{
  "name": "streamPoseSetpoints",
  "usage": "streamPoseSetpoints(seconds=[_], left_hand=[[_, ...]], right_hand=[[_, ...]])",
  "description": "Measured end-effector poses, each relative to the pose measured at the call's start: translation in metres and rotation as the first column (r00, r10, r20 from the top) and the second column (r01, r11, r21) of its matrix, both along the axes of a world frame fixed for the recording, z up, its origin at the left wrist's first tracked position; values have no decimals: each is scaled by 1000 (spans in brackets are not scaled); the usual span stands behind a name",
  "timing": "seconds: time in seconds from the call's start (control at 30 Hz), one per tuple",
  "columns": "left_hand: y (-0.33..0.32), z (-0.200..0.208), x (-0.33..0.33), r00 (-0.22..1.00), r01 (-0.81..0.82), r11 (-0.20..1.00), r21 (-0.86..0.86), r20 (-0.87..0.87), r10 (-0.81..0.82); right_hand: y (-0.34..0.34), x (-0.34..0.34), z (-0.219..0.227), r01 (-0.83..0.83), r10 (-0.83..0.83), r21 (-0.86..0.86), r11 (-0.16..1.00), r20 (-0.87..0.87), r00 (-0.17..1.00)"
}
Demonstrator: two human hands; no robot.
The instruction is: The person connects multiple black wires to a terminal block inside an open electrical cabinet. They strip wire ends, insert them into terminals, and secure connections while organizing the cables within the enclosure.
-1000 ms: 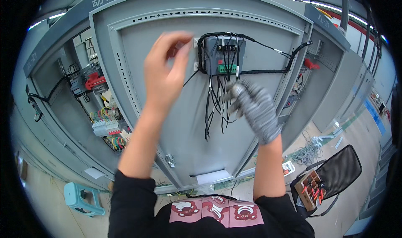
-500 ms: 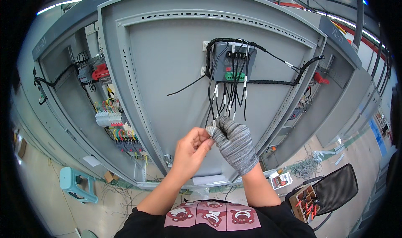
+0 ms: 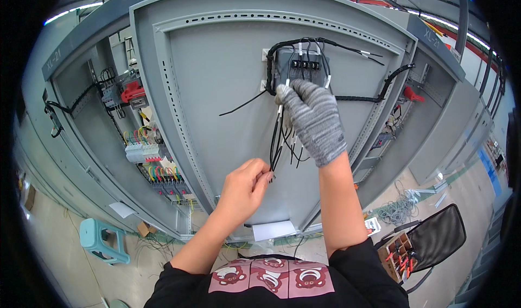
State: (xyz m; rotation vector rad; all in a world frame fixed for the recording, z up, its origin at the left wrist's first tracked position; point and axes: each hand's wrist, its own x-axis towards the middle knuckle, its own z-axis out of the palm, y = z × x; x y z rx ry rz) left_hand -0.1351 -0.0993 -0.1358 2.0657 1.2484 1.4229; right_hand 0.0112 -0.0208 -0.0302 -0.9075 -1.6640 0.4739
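My bare left hand [image 3: 247, 190] is closed in a pinch on the lower ends of black wires [image 3: 278, 145] that hang in front of a grey cabinet panel [image 3: 217, 80]. Higher up, my right hand [image 3: 315, 124], in a grey knitted glove, has its thumb and index finger together on a black wire beside a white sleeve [image 3: 287, 83]. It covers the lower part of a grey device with a black terminal block [image 3: 305, 64]. The green connector there is hidden behind the glove. More wires with white marker sleeves dangle beneath that hand.
Wrapped black harness [image 3: 355, 98] runs right from the device. A loose black tail [image 3: 241, 104] sticks out left. Open cabinets with breakers [image 3: 142, 153] stand alongside. On the floor are a blue stool [image 3: 100, 237], a black mesh chair [image 3: 437, 236], a tool box [image 3: 398, 256] and coiled wire [image 3: 399, 213].
My right hand has risen from beside the left one to the front of the device. My left hand has stayed low, shifting slightly down and left. Some wires near the device have shifted.
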Motion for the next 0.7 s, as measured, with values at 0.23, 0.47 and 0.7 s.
streamPoseSetpoints(seconds=[0.23, 0.47, 0.7], left_hand=[[-12, 9, 0, 972, 105, 987, -122, -199, -128], [-3, 59, -11, 995, -88, 970, 225, -16, 94], [47, 146, 25, 976, -174, 733, 658, 16, 217]], right_hand=[[25, -9, -8, 279, -298, 197, 940, 75, 952], [-60, 21, -8, -86, 63, 150, 985, 151, 987], [-45, 103, 49, 117, -90, 464, 878, -79, 993]])
